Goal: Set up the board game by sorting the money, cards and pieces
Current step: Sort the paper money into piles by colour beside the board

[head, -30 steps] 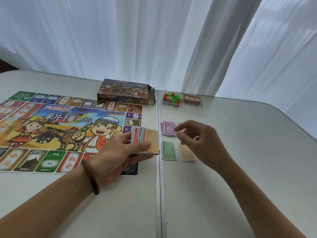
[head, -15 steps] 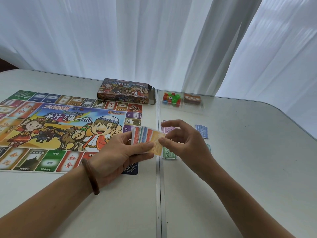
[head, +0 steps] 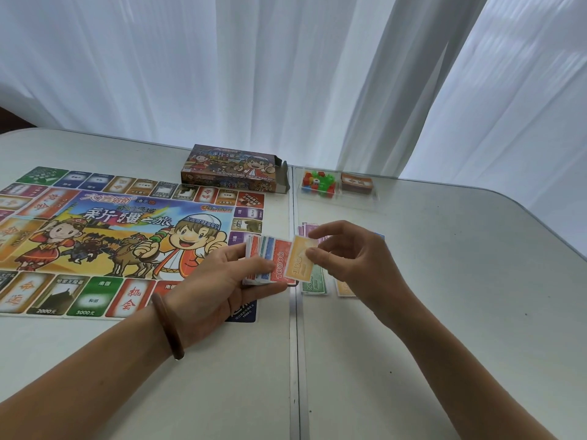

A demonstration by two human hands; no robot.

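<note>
The left hand [head: 216, 281], with a brown wooden bangle [head: 168, 328] on its wrist, grips a fanned stack of paper play-money notes [head: 273, 265], its fingers curled underneath and its thumb lying across the top. The uppermost note in the fan is red and reads 10000, with blue and green edges showing behind it. Just to the right, a single orange note marked 100 [head: 298, 262] stands tilted against the right edge of the stack, overlapping it. The right hand [head: 359, 265] pinches this note at its right side between thumb and forefinger, the other fingers loosely bent above. Sorted money lies flat on the white table [head: 444, 296] under and around that hand: a purple pile [head: 305, 229] beyond it, a green pile [head: 314, 282] and an orange pile [head: 343, 289] nearer, and a blue note [head: 380, 237] of which only a corner peeks out behind the knuckles. On the left half of the table the colourful cartoon game board [head: 95, 223] lies open and flat, its near right corner under the left hand. Behind it lies the printed cardboard game box [head: 232, 166], its end flap open. To the right of the box a clear plastic tray [head: 349, 201] holds red and green plastic pieces [head: 318, 182] in one compartment and a brown deck of cards [head: 356, 184] in the next. White curtains [head: 254, 74] hang behind.
</note>
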